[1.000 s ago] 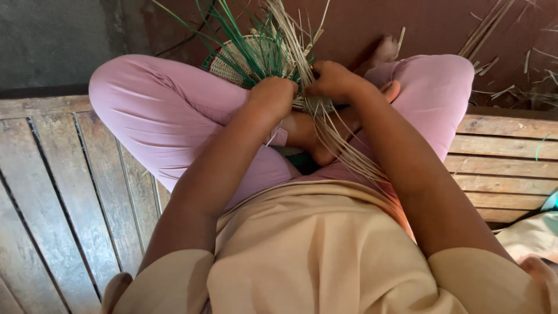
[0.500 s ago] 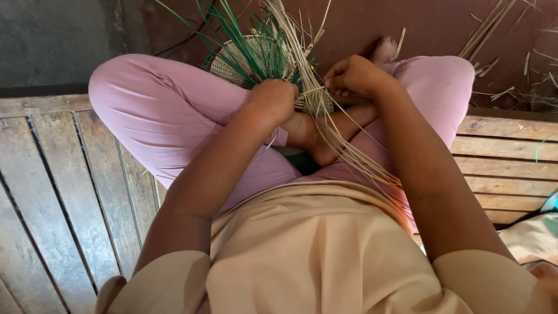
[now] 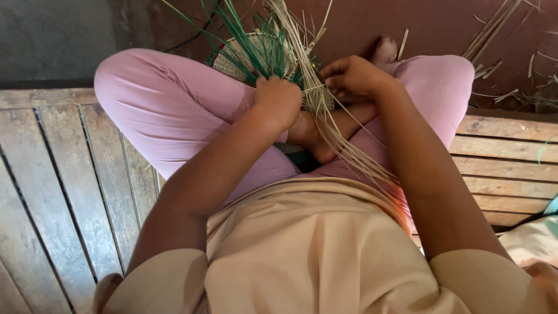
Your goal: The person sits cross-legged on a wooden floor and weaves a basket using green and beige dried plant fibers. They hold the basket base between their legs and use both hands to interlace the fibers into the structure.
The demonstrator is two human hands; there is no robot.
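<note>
Two hands met over a half-made woven piece (image 3: 244,55) that rested on the person's crossed legs, above the bare feet. The left hand (image 3: 280,100) was curled into a closed grip around the gathered stems where the weave ended, its knuckles toward the camera, so the fingertips were hidden. The right hand (image 3: 353,75) pinched a single pale strand (image 3: 314,88) that ran flat across to the left hand, thumb and forefinger pressed together on it.

The woven piece showed as a rounded, tightly plaited patch of straw colour, fine and ribbed in texture. Stiff green strips (image 3: 256,43) fanned upward from it, thin and glossy, while a sheaf of pale dry straws (image 3: 349,154) ran from the top of the view down past the hands and across the lap, long, narrow and matt.

Pink trousers (image 3: 168,99), soft and creased, covered both knees. A beige shirt (image 3: 314,250) filled the lower view and hid the lap beneath the forearms. The person sat on a weathered wooden tabletop (image 3: 64,180) of grey, grooved slats with dark gaps between them. Beyond the knees lay a reddish-brown floor (image 3: 430,26), with loose straw offcuts (image 3: 505,26) scattered to the right, well apart from the hands.
</note>
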